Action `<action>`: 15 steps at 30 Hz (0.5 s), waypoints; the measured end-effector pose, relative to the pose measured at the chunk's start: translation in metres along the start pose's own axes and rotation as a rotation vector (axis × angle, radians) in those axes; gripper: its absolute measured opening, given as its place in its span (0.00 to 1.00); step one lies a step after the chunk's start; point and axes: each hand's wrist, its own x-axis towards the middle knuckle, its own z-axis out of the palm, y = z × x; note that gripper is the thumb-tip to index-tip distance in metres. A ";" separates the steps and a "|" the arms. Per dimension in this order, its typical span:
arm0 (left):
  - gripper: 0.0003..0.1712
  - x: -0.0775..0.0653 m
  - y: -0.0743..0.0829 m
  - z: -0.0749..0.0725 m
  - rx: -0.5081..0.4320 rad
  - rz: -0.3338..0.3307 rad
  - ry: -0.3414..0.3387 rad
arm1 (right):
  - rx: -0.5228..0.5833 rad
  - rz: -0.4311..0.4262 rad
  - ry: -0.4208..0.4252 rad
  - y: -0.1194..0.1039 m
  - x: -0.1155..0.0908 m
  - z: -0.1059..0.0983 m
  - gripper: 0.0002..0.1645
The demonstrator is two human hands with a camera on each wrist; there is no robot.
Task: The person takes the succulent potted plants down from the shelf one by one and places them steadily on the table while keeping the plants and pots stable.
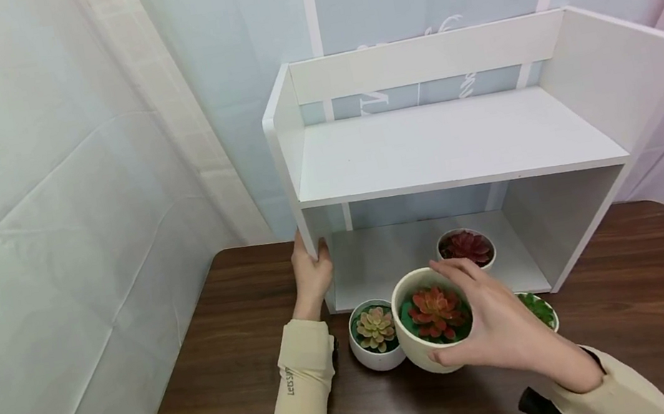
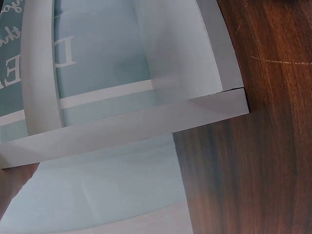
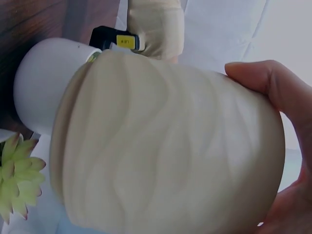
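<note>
My right hand (image 1: 497, 325) holds a cream pot (image 1: 428, 358) by its rim, thumb and fingers spread round opposite sides. A red-orange succulent (image 1: 436, 313) sits in it, and the right wrist view shows wavy ridges on the pot wall (image 3: 170, 141). At the left, my left hand (image 1: 313, 275) grips the front edge of the white shelf's side panel (image 1: 292, 170), low down; the left wrist view shows the shelf edge (image 2: 122, 124) but not the hand. A white pot (image 1: 380, 358) with a pale green succulent stands just left of the cream pot.
A pot with a dark red succulent (image 1: 467, 248) stands on the lower level of the shelf. Partly behind my right hand is a pot with a green succulent (image 1: 537, 310). The shelf stands on a dark wooden table (image 1: 230, 389), with white cloth (image 1: 45, 209) hanging at the left.
</note>
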 end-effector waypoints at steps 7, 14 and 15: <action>0.27 0.000 -0.002 0.000 -0.020 -0.004 -0.015 | -0.024 -0.030 -0.033 -0.009 -0.012 0.002 0.61; 0.27 0.000 -0.001 -0.001 -0.021 -0.018 -0.016 | -0.047 -0.046 -0.064 -0.014 -0.021 0.007 0.62; 0.27 0.001 -0.001 0.000 -0.019 -0.014 -0.014 | -0.051 -0.045 -0.066 -0.015 -0.022 0.008 0.62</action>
